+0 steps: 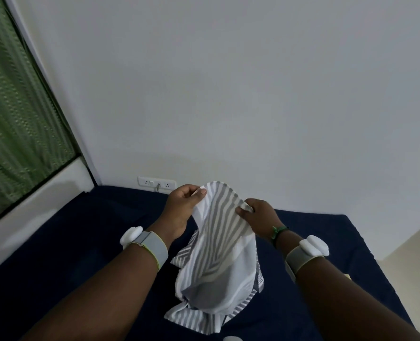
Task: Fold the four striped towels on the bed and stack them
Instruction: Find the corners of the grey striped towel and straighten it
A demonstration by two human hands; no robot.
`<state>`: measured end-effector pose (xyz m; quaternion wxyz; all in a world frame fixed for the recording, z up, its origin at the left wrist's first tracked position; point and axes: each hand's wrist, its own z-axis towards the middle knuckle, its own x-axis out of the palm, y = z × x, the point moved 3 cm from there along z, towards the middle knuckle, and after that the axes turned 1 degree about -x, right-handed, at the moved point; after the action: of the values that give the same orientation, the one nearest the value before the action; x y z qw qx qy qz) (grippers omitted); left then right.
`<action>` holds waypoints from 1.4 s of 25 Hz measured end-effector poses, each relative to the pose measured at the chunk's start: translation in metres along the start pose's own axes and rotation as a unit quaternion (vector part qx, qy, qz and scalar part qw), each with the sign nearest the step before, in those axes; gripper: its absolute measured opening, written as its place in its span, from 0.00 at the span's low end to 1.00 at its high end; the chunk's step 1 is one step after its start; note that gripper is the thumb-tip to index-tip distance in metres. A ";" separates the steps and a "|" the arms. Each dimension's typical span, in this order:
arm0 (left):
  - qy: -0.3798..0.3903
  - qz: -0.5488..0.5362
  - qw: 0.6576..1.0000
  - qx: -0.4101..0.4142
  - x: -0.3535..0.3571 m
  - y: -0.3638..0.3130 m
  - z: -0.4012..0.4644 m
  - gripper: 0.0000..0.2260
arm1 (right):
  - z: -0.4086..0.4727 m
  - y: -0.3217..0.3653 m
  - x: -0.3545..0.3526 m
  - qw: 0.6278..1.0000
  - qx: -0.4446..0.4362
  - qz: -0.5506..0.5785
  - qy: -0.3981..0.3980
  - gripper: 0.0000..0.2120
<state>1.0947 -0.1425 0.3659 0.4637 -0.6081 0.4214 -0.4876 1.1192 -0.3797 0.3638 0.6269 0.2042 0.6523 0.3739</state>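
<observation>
1. Head view: left hand (183, 205) and right hand (255, 212) each pinch the top edge of one striped towel (218, 247), held above the dark bed (68, 242); its lower part hangs bunched onto the sheet. Other towels not discernible.
2. Risk — grips sit close together, not clearly at corners, so the cloth may fold skewed.
3. Risk — thin pinches; a shake could pull the edge free.
</observation>
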 end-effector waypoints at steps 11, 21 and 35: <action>0.151 0.183 0.971 0.035 0.028 0.001 -0.026 0.14 | -0.013 0.040 0.026 0.990 -0.119 -0.043 0.053 0.08; 0.009 0.225 0.969 0.100 0.014 -0.026 -0.019 0.08 | -0.025 -0.006 0.019 0.998 -0.034 -0.057 0.012 0.12; -0.142 0.071 0.983 0.096 -0.024 -0.034 -0.013 0.11 | -0.028 -0.023 -0.014 0.927 0.087 0.290 -0.223 0.12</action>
<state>1.0796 -0.1136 0.3955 0.6088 -0.5919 0.3447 -0.4002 1.0987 -0.4110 0.3537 0.6002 0.5160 0.4381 0.4261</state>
